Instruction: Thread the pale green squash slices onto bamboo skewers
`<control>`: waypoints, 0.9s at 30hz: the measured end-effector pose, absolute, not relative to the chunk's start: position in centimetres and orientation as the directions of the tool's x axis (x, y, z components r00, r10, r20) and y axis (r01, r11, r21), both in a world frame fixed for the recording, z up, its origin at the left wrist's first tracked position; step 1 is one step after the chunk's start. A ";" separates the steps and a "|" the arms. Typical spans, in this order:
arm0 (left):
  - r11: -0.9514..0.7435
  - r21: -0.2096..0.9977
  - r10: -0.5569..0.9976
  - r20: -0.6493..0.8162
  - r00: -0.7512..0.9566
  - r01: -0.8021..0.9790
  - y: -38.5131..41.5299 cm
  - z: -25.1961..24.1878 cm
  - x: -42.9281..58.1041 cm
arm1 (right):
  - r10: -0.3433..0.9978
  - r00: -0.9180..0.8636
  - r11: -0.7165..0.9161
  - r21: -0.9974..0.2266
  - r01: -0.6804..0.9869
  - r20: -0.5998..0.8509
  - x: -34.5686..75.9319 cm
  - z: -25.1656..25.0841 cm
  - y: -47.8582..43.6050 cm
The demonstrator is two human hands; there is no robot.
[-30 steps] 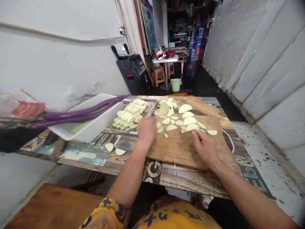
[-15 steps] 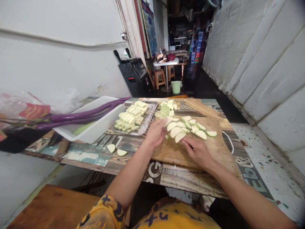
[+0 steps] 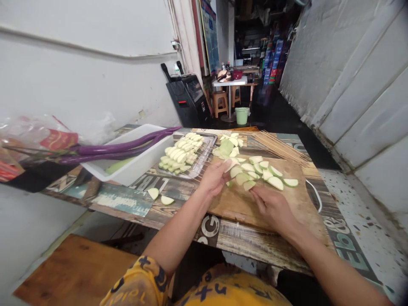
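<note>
My left hand (image 3: 214,178) is closed, its thumb and fingers pinching a pale vegetable slice (image 3: 231,163) above the cutting board's left part. A short row of green-skinned half-round slices (image 3: 242,178) runs from there to my right hand (image 3: 270,204). My right fingers are pinched together at the near end of that row, on a skewer mostly hidden by the slices and fingers. More loose cut slices (image 3: 275,183) lie just beyond on the wooden cutting board (image 3: 287,212). Left of my hands, skewered slices (image 3: 181,151) are stacked on a metal tray (image 3: 210,142).
Bare bamboo skewers (image 3: 280,144) lie behind the board. A white tub (image 3: 127,176) with long purple eggplants (image 3: 117,148) stands at left, beside plastic bags (image 3: 60,136). Two slices (image 3: 167,200) rest near the table's front edge. More slices (image 3: 227,146) are heaped beyond the board.
The whole scene has shifted slightly right in view. Both hands keep their pinch, with the row of slices between them tilted a little and blurred by motion.
</note>
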State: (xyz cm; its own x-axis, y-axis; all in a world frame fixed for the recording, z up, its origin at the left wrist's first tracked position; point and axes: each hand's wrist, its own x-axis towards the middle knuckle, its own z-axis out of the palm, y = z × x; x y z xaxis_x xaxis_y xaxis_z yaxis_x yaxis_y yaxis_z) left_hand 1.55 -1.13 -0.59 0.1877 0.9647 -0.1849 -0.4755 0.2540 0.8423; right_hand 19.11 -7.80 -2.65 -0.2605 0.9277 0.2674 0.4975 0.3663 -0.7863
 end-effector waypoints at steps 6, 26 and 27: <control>0.234 0.833 0.972 -0.186 0.144 -0.501 -1.2 -0.5 1.6 | 0.930 -0.258 0.362 -0.777 0.515 0.262 18.8 -2.4 -8.1; 0.209 0.819 0.978 -0.176 0.111 -0.535 -0.9 -0.6 1.3 | 0.892 -0.383 -0.211 -0.971 0.115 -0.240 19.2 -1.1 -7.6; 0.214 0.814 0.977 -0.180 0.116 -0.540 -0.9 -0.6 1.3 | 0.847 -0.430 -0.328 -0.944 0.040 -0.312 19.4 -0.9 -7.5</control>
State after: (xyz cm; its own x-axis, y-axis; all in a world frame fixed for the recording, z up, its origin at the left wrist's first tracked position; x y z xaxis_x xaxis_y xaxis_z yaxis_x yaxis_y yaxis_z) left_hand 1.27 -0.93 -0.62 0.1159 0.9769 -0.1796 -0.5402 0.2137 0.8139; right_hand 19.38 -7.53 -0.91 -0.4304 0.8469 -0.3123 0.0396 -0.3279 -0.9439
